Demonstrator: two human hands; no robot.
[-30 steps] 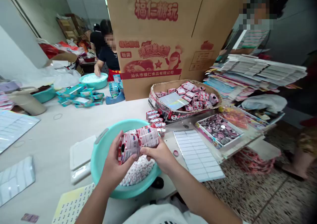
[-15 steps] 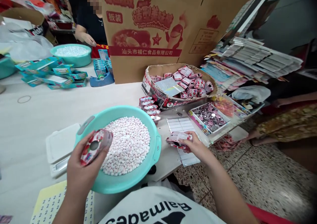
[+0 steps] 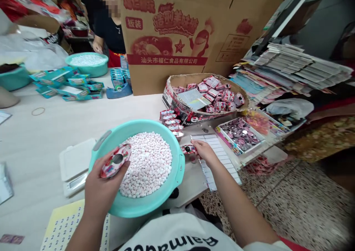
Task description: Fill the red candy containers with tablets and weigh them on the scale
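My left hand (image 3: 102, 186) is closed round a small red-and-pink printed container (image 3: 115, 161), held over the near left rim of a teal basin (image 3: 177, 169). The basin is full of small white and pink candies (image 3: 145, 164). My right hand (image 3: 203, 151) is closed on a second printed container (image 3: 188, 149), which it holds down at the table just right of the basin, beside a row of the same containers (image 3: 170, 122). A white sheet of blank labels (image 3: 222, 158) lies under that hand.
A torn carton of printed containers (image 3: 206, 95) and a tray of round lids (image 3: 240, 132) sit to the right. A tall cardboard box (image 3: 180, 32) stands behind. A white scale (image 3: 76, 162) and a numbered sticker sheet (image 3: 62, 227) lie left. Another person works at a far basin (image 3: 87, 62).
My hands were together over the basin holding two containers. They parted: the left stays over the basin, the right carried its container down to the table by the row.
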